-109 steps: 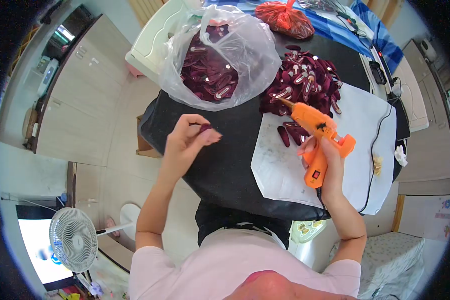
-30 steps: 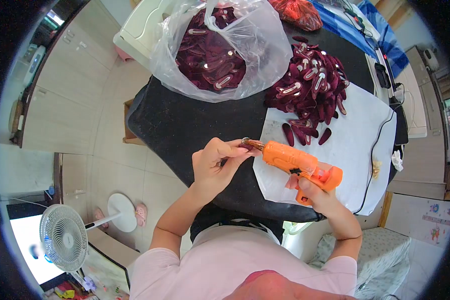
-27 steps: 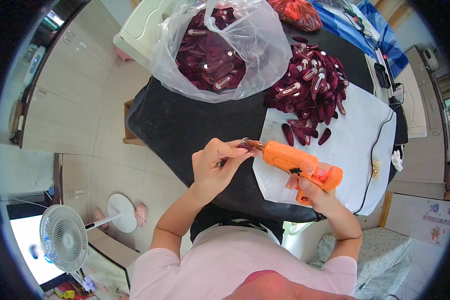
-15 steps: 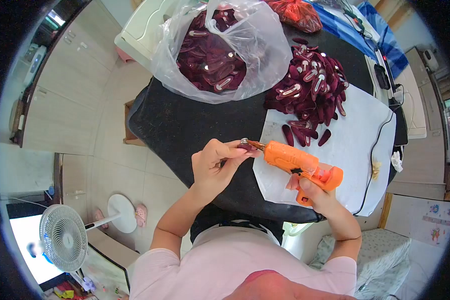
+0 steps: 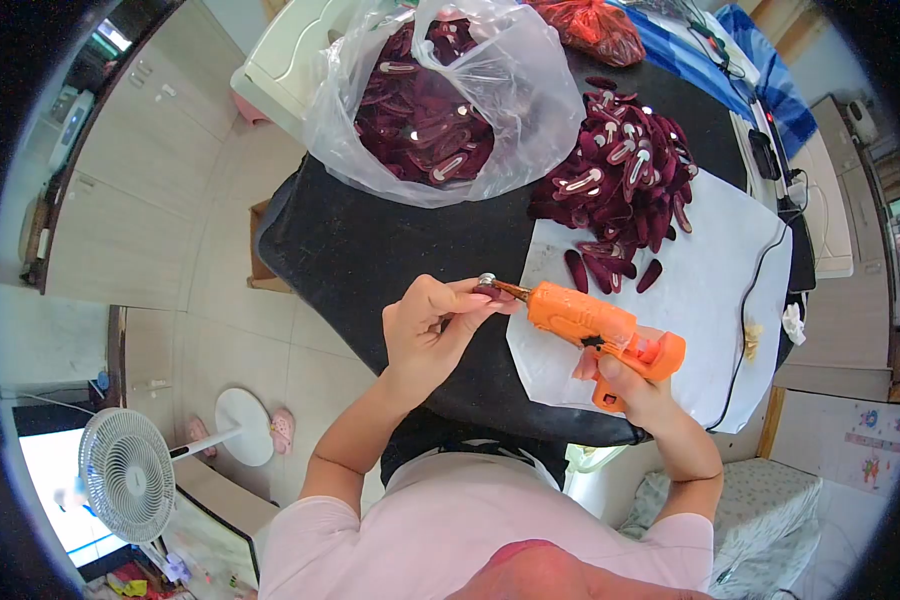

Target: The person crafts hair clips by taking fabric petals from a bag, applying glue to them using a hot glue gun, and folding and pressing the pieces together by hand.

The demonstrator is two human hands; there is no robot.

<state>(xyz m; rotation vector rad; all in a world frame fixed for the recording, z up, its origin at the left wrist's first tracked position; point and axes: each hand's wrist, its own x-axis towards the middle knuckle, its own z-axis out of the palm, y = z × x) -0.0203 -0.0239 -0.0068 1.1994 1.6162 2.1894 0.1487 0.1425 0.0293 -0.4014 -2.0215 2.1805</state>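
My left hand (image 5: 432, 325) pinches a dark red fabric-covered hair clip (image 5: 487, 288) between thumb and fingers, its silver metal part showing on top. In my right hand (image 5: 635, 385) is an orange hot glue gun (image 5: 585, 322), gripped by the handle. The gun's nozzle tip is at the hair clip; whether it touches cannot be made out. Beyond my hands, a heap of dark red hair clips (image 5: 625, 170) lies partly on a white sheet (image 5: 715, 260), with several loose ones at its near edge. A clear plastic bag (image 5: 540, 110) holds many more clips.
The black table (image 5: 370, 240) carries everything. A red plastic bag (image 5: 600, 30) stands at the back. A black cord (image 5: 745, 340) crosses the white sheet, near a crumpled tissue (image 5: 793, 324). To the left on the floor stands a white fan (image 5: 130, 478).
The clip in my left hand has tilted slightly at the nozzle. Otherwise both hands and the glue gun stay nearly in place.
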